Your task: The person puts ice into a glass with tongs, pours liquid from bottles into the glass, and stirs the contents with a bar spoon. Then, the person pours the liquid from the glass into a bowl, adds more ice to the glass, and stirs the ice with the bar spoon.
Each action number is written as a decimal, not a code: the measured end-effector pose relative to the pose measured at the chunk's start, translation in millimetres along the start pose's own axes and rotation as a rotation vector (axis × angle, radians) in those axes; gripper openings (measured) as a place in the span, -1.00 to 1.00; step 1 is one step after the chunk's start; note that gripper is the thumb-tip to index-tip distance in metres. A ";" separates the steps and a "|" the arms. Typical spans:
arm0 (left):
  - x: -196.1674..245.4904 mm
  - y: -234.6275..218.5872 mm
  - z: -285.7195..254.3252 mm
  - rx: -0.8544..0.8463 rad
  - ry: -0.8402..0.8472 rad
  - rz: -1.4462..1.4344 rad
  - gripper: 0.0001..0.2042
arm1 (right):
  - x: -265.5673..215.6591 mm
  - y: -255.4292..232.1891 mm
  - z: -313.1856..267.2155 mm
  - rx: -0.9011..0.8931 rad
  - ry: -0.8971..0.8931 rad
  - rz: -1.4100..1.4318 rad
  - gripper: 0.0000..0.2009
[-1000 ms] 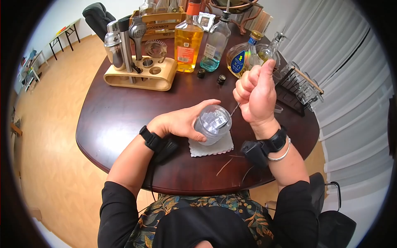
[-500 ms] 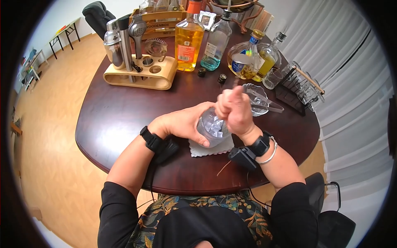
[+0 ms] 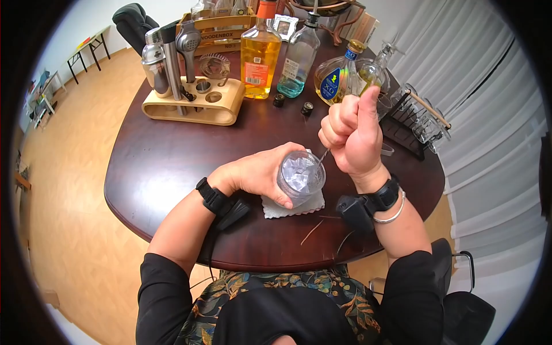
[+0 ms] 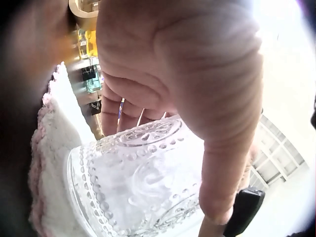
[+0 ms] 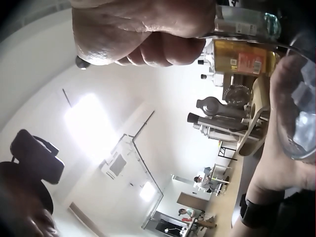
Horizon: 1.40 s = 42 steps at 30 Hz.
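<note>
My left hand (image 3: 256, 172) wraps round a clear embossed glass (image 3: 302, 178) that holds several ice cubes (image 3: 299, 169). Under the glass lies a white scalloped cloth (image 3: 282, 210); the left wrist view shows the raised pattern and the thumb along the side. In my right hand (image 3: 356, 135), fingers are curled round the twisted stem of a bar spoon (image 3: 324, 156), thumb pointing up. That stem runs down over the rim into the ice, its lower end hidden among the cubes.
Behind are an amber bottle (image 3: 260, 57), a clear bottle (image 3: 298, 57) and a blue-labelled XO bottle (image 3: 330, 83), with two dark caps nearby. A wooden stand (image 3: 224, 106) with a shaker (image 3: 154, 63) is at left, a glass rack (image 3: 411, 123) at right.
My right hand swung left over the glass, then back out to the right with the bar spoon. The left hand kept its hold, and the glass shifted slightly to the right.
</note>
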<state>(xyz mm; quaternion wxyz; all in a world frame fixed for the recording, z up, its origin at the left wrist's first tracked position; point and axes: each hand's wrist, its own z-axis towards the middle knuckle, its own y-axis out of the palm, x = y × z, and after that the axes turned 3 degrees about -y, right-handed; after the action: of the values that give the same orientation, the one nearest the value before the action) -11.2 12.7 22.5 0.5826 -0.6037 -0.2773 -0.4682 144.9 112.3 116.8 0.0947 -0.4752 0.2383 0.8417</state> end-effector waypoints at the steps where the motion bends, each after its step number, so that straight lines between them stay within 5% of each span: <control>1: 2.4 -0.5 -0.6 0.009 0.000 0.019 0.04 | -5.6 5.0 2.0 -0.020 0.021 -0.041 -0.42; 3: 6.8 -0.8 -1.7 0.027 0.004 0.058 0.02 | -8.4 2.5 4.6 -0.065 0.057 -0.013 -0.41; 8: 5.3 0.5 -2.2 0.128 0.017 0.179 -0.02 | 9.7 20.1 11.3 -0.137 0.088 -0.479 -0.46; 11: 9.7 1.3 -2.6 0.139 0.040 0.209 -0.03 | 32.8 16.7 7.5 -0.060 0.256 -0.376 -0.45; 14: 12.9 0.8 -4.8 0.152 0.010 0.233 -0.03 | 50.1 6.5 -9.7 0.224 0.168 -0.228 -0.45; 21: 13.2 0.4 -4.2 0.186 -0.050 0.207 -0.02 | 40.1 -1.7 -16.9 0.397 -0.049 0.035 -0.43; 33: -9.3 -13.2 -5.3 0.017 0.095 0.081 0.06 | 0.1 9.4 13.2 0.209 -0.030 -0.097 -0.45; 37: 1.5 -15.7 -4.8 -0.029 0.003 -0.050 0.06 | -14.6 8.4 20.7 0.142 0.017 -0.144 -0.45; 42: -5.5 -11.3 -1.1 0.062 0.138 0.106 -0.03 | -13.0 11.4 18.1 -0.197 0.114 -0.378 -0.45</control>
<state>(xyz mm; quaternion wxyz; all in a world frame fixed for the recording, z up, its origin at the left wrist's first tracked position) -23.7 14.7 22.5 0.6428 -0.5653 -0.2187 -0.4685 133.8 112.1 139.2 0.1905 -0.5654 0.0666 0.7998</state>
